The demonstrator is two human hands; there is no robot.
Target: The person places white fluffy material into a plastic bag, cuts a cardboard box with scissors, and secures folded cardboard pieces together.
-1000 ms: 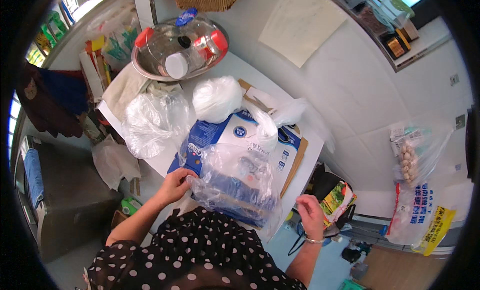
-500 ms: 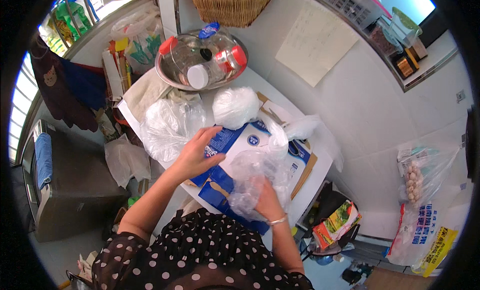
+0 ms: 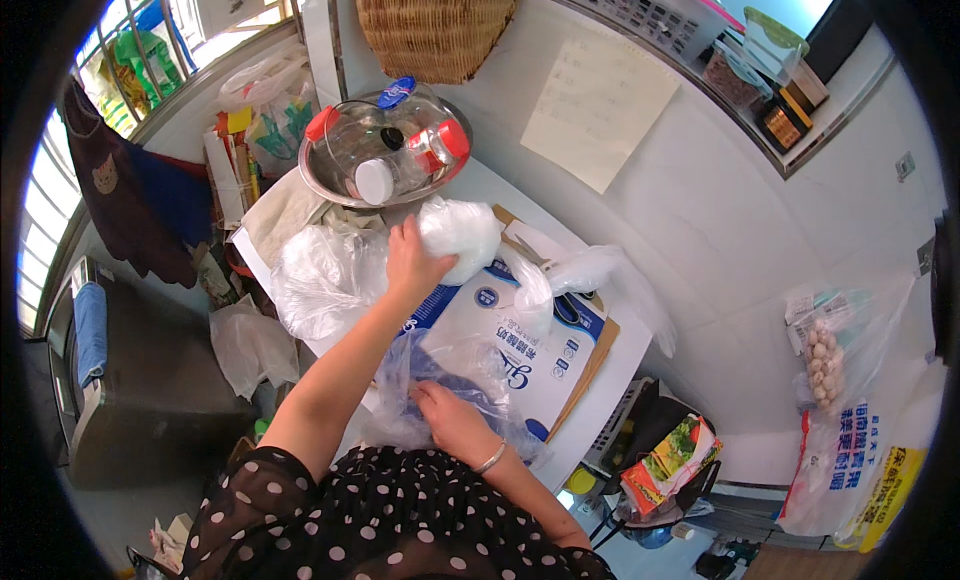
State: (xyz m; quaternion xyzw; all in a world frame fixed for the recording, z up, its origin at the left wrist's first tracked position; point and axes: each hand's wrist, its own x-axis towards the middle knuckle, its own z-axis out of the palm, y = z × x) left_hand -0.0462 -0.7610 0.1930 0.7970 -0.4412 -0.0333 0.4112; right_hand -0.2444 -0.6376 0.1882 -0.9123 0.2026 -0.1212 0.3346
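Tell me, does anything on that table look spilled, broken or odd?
Nothing looks spilled or broken. Slightly odd: the scissors lie among loose plastic bags on the cardboard, seemingly part-covered, so they might be overlooked.

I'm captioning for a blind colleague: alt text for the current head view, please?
A person's left hand touches a bunched white plastic bag while the right hand holds a clear plastic bag over printed cardboard; beyond, a metal bowl holds clear jars.
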